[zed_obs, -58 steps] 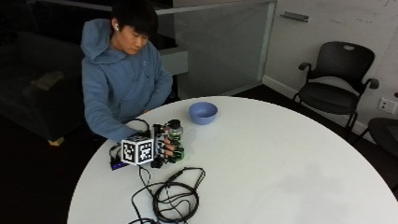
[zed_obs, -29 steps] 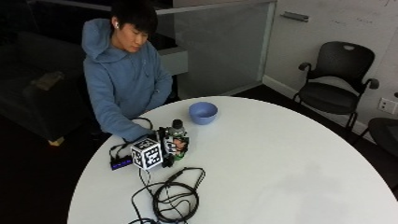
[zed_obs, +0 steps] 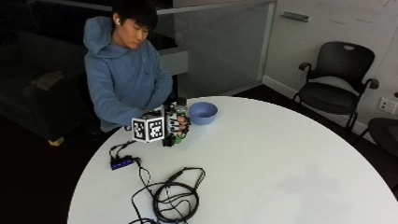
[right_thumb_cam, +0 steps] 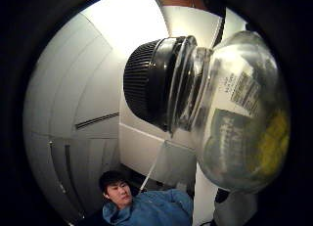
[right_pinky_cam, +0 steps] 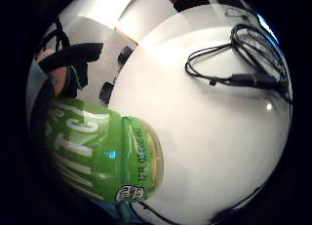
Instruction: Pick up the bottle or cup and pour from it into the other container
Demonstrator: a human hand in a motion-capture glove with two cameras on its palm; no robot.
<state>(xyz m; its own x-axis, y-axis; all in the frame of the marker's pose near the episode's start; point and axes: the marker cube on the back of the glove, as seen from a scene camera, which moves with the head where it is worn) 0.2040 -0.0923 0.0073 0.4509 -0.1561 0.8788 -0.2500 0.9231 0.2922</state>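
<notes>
Gloved right hand (zed_obs: 173, 127) is wrapped around the bottle (zed_obs: 180, 122), fingertips showing across its front in the outside view, so the hands' working side is closed on the bottle body rather than spread. Bottle sits upright or nearly so near the person's edge of the round white bench (zed_obs: 267, 163), just beside the blue bowl (zed_obs: 202, 112); whether its base is resting on the bench or just lifted cannot be told. Little-finger palm view shows the green label (right_pinky_cam: 92, 152) close against the palm with white bench surface beneath. Thumb-side palm view shows the clear shoulder and the black ribbed cap (right_thumb_cam: 149, 84), which appears seated on the neck. Judgement: grasp made, pour not begun. Main risk: if the cap is on as it looks, tilting over the bowl delivers nothing, and the bare hand, not visible here, would have to unscrew it first. Second risk: bowl is light-looking and shallow, and stands so near that the bottle's shoulder or the glove could nudge it when tilting; fast tilt could overshoot the rim. Third: coiled black cables (zed_obs: 174, 196) lie on the bench toward the near side, well apart from the bowl, but leads run up toward the hand and could drag.
</notes>
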